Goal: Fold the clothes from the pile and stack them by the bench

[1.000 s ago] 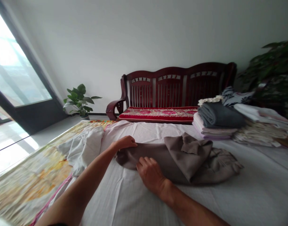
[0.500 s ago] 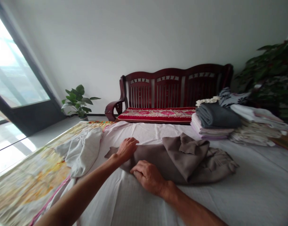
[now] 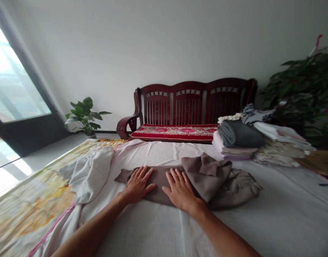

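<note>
A brown garment [image 3: 160, 189], perhaps trousers, lies partly folded across the white sheet [image 3: 142, 228]. My left hand [image 3: 138, 184] rests flat on its left part, fingers spread. Flat on the middle of the same cloth is my right hand [image 3: 181, 187], its fingers apart too. To the right of that hand the garment is loosely bunched, with one pointed flap folded over the top. Left of my left hand lies a crumpled light grey-white garment [image 3: 97, 175], apart from the brown one.
Folded clothes [image 3: 240, 134] are stacked at the back right, beside another pile of pale cloths [image 3: 280, 151]. A dark red wooden bench [image 3: 187, 91] stands behind. A patterned yellow cloth [image 3: 38, 210] covers the left side. Potted plants [image 3: 86, 114] stand near the wall.
Both hands have opened and now lie flat on the brown garment. My right hand has moved up from its near edge onto its middle. The view has shifted slightly.
</note>
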Motion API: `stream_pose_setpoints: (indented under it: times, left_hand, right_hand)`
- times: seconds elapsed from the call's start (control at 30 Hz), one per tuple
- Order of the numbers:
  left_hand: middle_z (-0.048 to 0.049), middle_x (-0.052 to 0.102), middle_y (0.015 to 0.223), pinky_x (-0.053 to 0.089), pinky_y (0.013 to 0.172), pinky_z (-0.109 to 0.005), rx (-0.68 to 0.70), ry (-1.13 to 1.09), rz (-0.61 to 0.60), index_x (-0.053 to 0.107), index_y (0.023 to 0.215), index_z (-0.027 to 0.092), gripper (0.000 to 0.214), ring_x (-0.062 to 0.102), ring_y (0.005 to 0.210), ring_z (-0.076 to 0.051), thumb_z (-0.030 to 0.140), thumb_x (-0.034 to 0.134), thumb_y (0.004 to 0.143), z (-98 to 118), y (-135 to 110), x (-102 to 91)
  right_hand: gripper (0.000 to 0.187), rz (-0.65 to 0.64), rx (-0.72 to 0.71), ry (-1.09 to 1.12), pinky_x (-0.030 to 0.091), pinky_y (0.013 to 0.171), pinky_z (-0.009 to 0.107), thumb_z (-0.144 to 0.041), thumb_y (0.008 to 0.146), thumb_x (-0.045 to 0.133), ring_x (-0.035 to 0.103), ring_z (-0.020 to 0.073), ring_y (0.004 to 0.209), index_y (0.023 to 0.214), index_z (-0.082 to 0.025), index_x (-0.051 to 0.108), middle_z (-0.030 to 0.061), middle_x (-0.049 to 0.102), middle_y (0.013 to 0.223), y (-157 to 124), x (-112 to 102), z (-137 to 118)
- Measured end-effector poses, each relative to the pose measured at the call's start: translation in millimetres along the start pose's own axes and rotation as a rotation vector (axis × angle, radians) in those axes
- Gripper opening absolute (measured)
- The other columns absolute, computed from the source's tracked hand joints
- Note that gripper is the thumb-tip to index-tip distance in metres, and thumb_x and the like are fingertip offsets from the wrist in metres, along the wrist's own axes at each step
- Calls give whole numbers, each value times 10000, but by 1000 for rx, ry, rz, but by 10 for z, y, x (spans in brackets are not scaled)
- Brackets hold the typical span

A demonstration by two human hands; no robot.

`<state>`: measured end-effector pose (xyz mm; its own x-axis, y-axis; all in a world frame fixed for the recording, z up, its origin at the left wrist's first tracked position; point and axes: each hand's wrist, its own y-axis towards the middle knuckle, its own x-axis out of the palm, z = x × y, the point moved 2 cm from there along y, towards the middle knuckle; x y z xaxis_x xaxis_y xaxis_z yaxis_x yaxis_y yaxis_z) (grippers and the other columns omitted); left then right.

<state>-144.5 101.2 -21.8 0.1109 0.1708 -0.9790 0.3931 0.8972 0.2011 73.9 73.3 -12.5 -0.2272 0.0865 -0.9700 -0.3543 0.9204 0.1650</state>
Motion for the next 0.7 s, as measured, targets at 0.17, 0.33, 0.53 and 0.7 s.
stream_pose_setpoints:
  times: [0.17,0.33,0.53,0.7]
  left_hand:
    - [-142,310,1614,272,1195,-507,-22,29,46,377,1533,220,660,276,1489,-323,555,456,969,4,-61,-25]
    - [-79,220,1654,285,1197,-491,189,-47,38,314,1551,302,634,236,1505,-284,299,518,951,150,-230,-122]
    - [-44,453,1492,358,1132,-477,267,-156,-31,565,1335,344,446,438,1340,-283,240,552,901,187,-460,-366]
    - [-57,614,1057,451,894,-357,228,-167,7,617,975,230,157,547,967,-213,229,464,944,192,-467,-494]
  right_hand:
    - [637,29,8,-5,168,1216,514,-496,998,360,243,295,1499,1523,-139,393,146,294,1611,18,14,41]
    - [630,27,24,13,158,1215,506,-490,994,366,244,290,1499,1527,-155,389,128,297,1616,28,38,49]
    - [733,-1,55,39,131,1214,503,-600,957,381,209,308,1507,1539,-155,366,128,276,1626,42,34,49]
    - [683,-13,49,59,128,1216,491,-560,981,341,212,275,1508,1540,-169,364,105,293,1625,61,40,89]
